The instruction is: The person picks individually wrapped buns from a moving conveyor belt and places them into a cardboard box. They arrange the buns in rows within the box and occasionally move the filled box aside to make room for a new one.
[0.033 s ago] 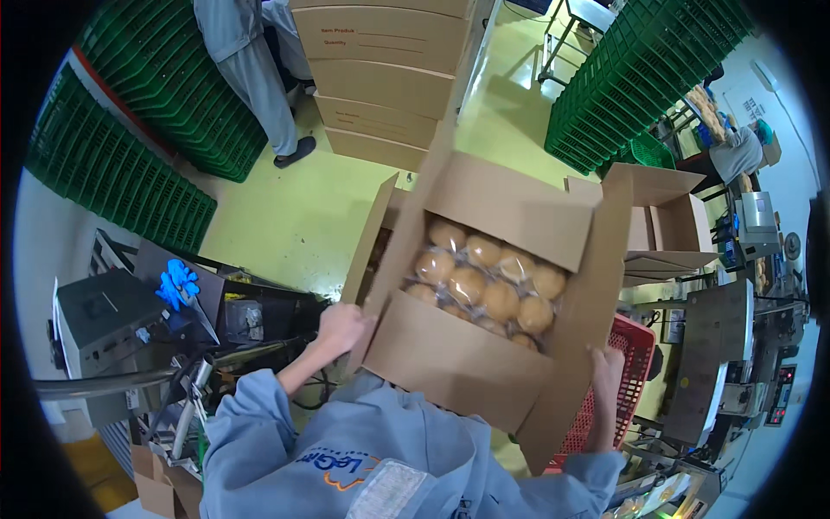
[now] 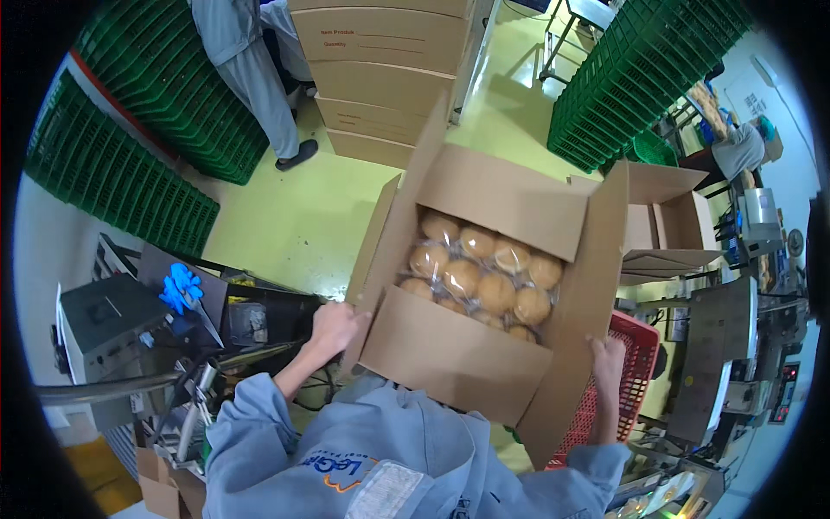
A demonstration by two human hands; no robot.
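Observation:
A cardboard box [image 2: 454, 363] with raised side flaps holds several round golden buns [image 2: 495, 292] in clear wrapping. My left hand [image 2: 337, 325] is closed on the box's left flap, low on that side. My right hand [image 2: 605, 355] grips the right flap near its outer edge. The near and far flaps lean inward over the edges of the buns. Another cardboard flap [image 2: 374, 233] shows just behind on the left.
Green crate stacks [image 2: 164, 104] stand left and right [image 2: 631, 78]. Stacked cartons [image 2: 380, 39] and a person's legs [image 2: 277, 112] are ahead. An open box [image 2: 670, 225], red basket [image 2: 631, 363], metal machines [image 2: 718, 363] and distant person [image 2: 735, 151] are right; blue gloves [image 2: 180, 285] lie left.
The box and both my hands have shifted slightly away from me and a little to the left. My grip on the flaps looks the same.

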